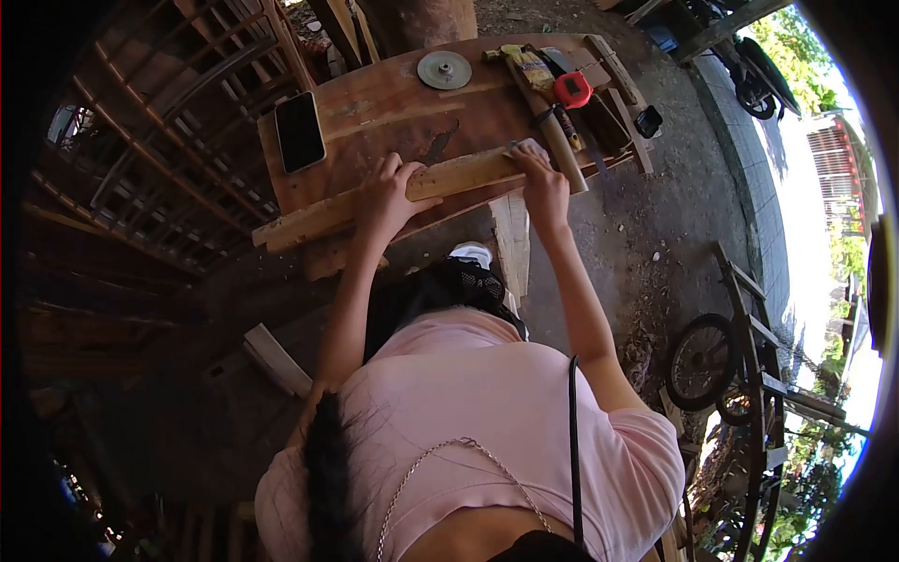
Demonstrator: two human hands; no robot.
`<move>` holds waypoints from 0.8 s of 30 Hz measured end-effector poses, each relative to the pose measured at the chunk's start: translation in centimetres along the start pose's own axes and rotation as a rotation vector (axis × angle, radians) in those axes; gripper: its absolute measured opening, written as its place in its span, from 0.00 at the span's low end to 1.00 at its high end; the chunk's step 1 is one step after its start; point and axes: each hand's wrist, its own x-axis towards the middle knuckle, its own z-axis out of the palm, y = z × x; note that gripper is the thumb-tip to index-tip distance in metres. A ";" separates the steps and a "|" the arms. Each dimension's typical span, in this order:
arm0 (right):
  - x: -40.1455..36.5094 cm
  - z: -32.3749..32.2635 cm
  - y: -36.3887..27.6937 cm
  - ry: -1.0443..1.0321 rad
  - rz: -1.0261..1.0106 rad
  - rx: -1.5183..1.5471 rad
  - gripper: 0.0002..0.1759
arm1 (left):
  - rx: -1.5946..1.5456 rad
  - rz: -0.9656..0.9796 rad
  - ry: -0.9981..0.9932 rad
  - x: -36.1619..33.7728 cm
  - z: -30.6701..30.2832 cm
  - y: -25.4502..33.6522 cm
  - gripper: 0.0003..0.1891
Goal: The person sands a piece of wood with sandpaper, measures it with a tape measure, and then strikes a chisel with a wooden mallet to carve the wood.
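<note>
A long, narrow wooden board (461, 174) lies slanted along the near edge of the wooden table (375, 122). My left hand (385, 194) grips it left of its middle, with the thumb on the near side and fingers over the far side. At the board's right end, my right hand (543, 180) has its fingers closed over a small greyish-white piece (521, 147) pressed against the wood. What this piece is, I cannot make out. Just right of that hand, a round wooden stick (565, 155) lies on the table.
A black-screened phone (300, 132) lies at the table's left, and a grey disc (444, 70) at the back. A hammer (510, 53), a red tape measure (572, 89) and wood pieces crowd the right side. A wooden lattice (173, 112) stands left; a wheel (702, 362) stands right.
</note>
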 end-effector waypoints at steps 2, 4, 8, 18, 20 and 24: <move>0.3 -0.7 -0.6 -0.044 0.177 0.005 0.20 | -0.002 -0.004 0.007 0.1 0.0 0.0 0.29; -0.7 1.4 -2.6 -0.042 0.131 0.034 0.20 | 0.004 -0.016 -0.012 0.1 0.1 0.1 0.29; -2.2 3.4 -9.1 -0.121 -0.125 0.199 0.21 | 0.008 -0.016 0.001 0.1 0.2 0.0 0.29; -0.5 2.3 -5.0 -0.030 0.033 0.055 0.22 | 0.024 0.005 0.000 0.3 0.4 -0.2 0.28; -1.7 4.1 -9.5 -0.099 -0.075 0.139 0.23 | 0.046 0.024 -0.001 0.0 0.4 -0.3 0.28; -1.3 2.5 -7.4 -0.158 -0.061 0.156 0.23 | 0.039 0.034 0.007 0.2 0.0 -0.3 0.27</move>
